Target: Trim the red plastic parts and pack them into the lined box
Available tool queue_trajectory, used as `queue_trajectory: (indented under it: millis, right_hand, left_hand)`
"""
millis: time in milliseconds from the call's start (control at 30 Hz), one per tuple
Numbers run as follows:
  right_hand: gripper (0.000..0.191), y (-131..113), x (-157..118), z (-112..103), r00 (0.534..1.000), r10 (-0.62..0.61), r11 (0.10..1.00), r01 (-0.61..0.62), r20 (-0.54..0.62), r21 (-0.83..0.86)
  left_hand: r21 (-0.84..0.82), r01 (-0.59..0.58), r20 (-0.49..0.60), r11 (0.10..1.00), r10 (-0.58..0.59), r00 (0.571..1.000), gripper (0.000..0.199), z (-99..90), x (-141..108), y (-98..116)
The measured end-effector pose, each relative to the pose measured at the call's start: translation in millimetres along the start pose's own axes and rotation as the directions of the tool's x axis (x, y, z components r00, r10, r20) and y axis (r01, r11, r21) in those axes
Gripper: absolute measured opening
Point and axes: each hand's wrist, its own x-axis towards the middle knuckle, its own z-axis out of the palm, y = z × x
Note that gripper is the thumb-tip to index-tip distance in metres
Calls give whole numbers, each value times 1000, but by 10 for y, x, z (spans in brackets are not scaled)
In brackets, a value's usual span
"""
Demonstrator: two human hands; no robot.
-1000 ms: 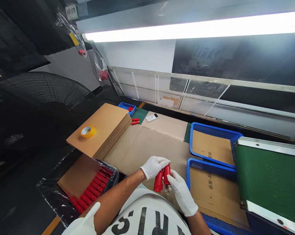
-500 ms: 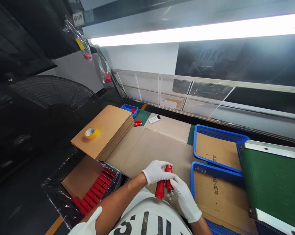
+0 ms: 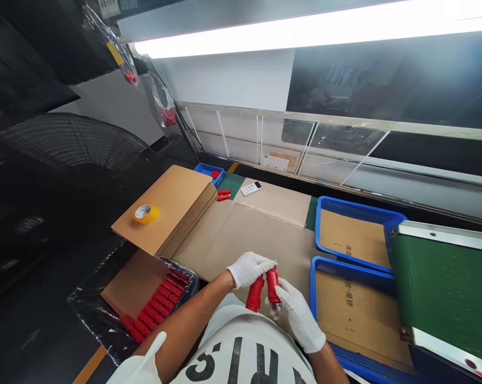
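Observation:
Both my hands wear white gloves and meet close to my body, over the near edge of the cardboard-covered table. My left hand (image 3: 248,269) is closed around a red flashlight (image 3: 255,294) that slants downward from the palm. Its thumb and fingertips also reach the top end of a second red flashlight (image 3: 272,286). That second one stands nearly upright in my right hand (image 3: 300,319), whose fingers are wrapped round its lower part. Some right fingers are hidden behind it. At lower left, several red flashlights (image 3: 157,309) lie in a row in a box lined with black plastic (image 3: 93,320).
A cardboard stack (image 3: 173,197) carries a yellow tape roll (image 3: 145,213). Behind it are a small blue tray (image 3: 201,169), two loose red pieces (image 3: 224,194) and a white device (image 3: 251,188). Blue baskets (image 3: 313,298) and a green conveyor (image 3: 449,288) stand on the right.
The upright flashlight has shifted slightly and tilts differently between my hands. My left fingertips have moved to its top end. The whole view has shifted a little as my head moved.

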Motion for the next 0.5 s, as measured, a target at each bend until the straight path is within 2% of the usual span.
queue_trajectory:
  millis: [167, 267, 367, 500]
  right_hand:
    - [59, 35, 84, -31, 999, 51, 997, -51, -2, 53]
    - [67, 11, 173, -28, 998, 52, 997, -50, -26, 54]
    - [73, -4, 314, -11, 992, 57, 998, -54, -111, 31]
    - [69, -13, 546, 79, 972, 69, 997, -74, -227, -15]
  left_hand:
    - [-31, 47, -41, 998, -49, 998, 49, -7, -14, -36]
    - [101, 48, -115, 994, -37, 993, 49, -35, -18, -126]
    - [233, 76, -215, 969, -25, 976, 48, -97, -29, -252]
    - [216, 122, -292, 969, -55, 955, 43, -254, -39, -420]
